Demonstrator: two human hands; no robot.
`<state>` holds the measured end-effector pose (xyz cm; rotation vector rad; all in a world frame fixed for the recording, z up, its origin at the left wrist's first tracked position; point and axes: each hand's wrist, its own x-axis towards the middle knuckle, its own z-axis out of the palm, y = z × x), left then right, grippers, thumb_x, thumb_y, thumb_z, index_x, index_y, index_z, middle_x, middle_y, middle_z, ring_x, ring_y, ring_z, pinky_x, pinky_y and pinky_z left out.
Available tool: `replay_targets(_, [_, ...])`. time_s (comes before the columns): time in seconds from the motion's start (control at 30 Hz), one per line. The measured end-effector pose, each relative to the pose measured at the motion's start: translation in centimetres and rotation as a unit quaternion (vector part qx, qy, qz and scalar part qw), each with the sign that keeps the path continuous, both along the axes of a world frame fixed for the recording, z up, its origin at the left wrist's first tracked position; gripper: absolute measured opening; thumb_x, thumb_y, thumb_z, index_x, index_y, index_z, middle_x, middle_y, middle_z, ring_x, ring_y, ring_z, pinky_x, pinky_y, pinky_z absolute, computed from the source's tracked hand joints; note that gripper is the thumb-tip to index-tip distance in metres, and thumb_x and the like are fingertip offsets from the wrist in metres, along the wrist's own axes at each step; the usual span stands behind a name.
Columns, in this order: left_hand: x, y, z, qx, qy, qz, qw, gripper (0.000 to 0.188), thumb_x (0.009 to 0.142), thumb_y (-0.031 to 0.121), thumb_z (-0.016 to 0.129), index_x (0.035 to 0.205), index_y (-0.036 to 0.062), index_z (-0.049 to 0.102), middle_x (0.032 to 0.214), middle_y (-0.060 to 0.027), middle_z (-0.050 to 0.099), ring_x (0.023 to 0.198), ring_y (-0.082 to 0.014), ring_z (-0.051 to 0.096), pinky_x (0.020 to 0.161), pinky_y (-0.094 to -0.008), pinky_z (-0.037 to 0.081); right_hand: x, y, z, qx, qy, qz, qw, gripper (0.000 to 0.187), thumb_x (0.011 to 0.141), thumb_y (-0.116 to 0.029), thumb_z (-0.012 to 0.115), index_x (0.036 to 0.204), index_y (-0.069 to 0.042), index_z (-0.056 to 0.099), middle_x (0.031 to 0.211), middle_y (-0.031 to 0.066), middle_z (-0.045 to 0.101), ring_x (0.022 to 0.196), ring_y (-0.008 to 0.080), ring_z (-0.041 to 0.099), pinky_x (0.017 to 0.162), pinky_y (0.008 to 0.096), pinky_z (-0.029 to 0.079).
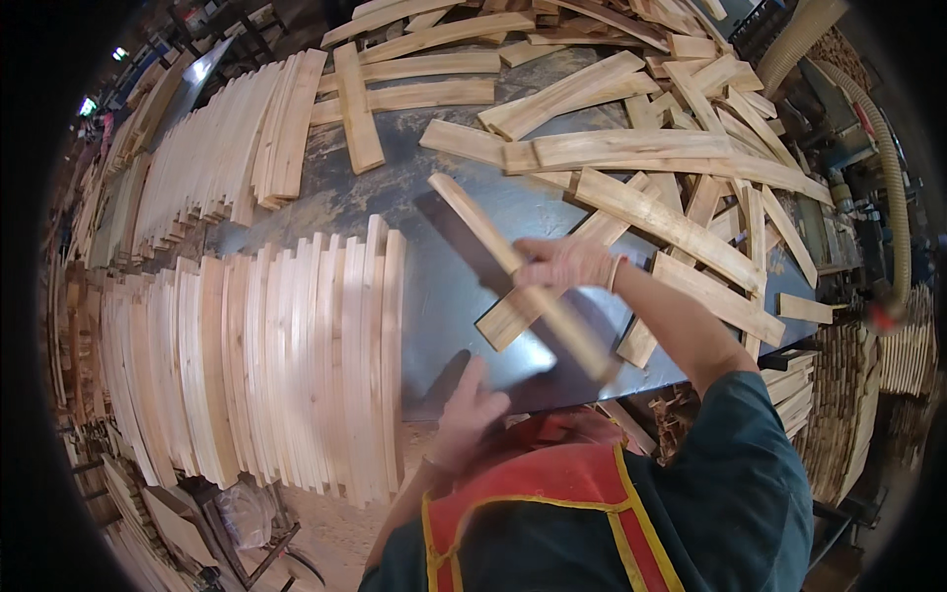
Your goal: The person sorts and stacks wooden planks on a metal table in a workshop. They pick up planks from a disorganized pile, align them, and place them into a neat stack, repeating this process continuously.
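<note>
A narrow wooden slat (pixel 472 214) is gripped near its middle by my right hand (pixel 567 263), fingers wrapped over it. The slat slants above the metal tabletop (pixel 444 296), and its near end is smeared by motion. Below it lies another slat (pixel 505 324), partly covered by the held one. My left hand (pixel 472 407) is over the near table edge, slightly blurred, with a finger stretched out and nothing seen in it. To its left a tight row of slats (pixel 286 365) stands side by side.
A loose heap of slats (pixel 631 148) covers the table's far and right parts. A second row of slats (pixel 212 148) stands at the far left. Stacked wood (pixel 834 419) and a ribbed hose (pixel 893 197) are at the right. Sawdust (pixel 330 533) covers the floor.
</note>
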<state>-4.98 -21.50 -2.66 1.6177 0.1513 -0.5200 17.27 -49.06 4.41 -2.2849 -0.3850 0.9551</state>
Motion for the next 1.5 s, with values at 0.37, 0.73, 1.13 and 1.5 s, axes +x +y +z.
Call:
replay_targets(0.37, [2.4,-0.5,-1.2,-0.342,0.26,0.156,0.889,0.073,0.089,0.041,0.08,0.144,-0.0005,0.056,0.123,-0.016,0.07,0.089,-0.0272,0.071,0.086,-0.0438,0.06,18.3,-15.3,-3.3,-0.377,-0.273,0.012,0.885,0.113,0.07,-0.05,0.087,0.165,-0.02,0.034,0.159,0.0171,0.049,0.151,0.0419,0.042,0.121,0.0521,0.038])
replay_targets(0.73, [-1.9,3.8,1.8,0.612,-0.148,0.005,0.777,0.072,0.082,0.02,0.076,0.149,0.0062,0.056,0.151,-0.0165,0.053,0.144,-0.0374,0.046,0.12,-0.0573,0.036,12.7,-8.3,-2.3,-0.298,-0.187,0.054,0.935,0.104,0.072,-0.045,0.083,0.162,-0.014,0.041,0.13,0.0223,0.07,0.122,0.0402,0.067,0.101,0.0458,0.055])
replay_targets(1.13, [-3.0,11.3,0.7,0.58,-0.268,0.014,0.769,0.07,0.08,0.039,0.08,0.14,0.0106,0.056,0.138,-0.0126,0.053,0.135,-0.0353,0.048,0.116,-0.0542,0.037,-14.5,6.9,-6.8,0.021,0.081,-0.091,0.992,0.055,0.101,-0.045,0.068,0.134,-0.001,0.067,0.113,0.0175,0.077,0.104,0.0262,0.075,0.092,0.0389,0.06])
replay_targets(1.5, [-3.4,9.4,1.0,0.625,-0.236,-0.071,0.741,0.09,0.077,0.046,0.077,0.151,0.0034,0.049,0.153,-0.0149,0.047,0.145,-0.0394,0.038,0.126,-0.0598,0.022,-8.5,9.3,-7.4,-0.202,-0.394,0.149,0.884,0.068,0.085,-0.036,0.072,0.147,-0.016,0.054,0.139,0.0155,0.063,0.126,0.0347,0.061,0.108,0.0508,0.043])
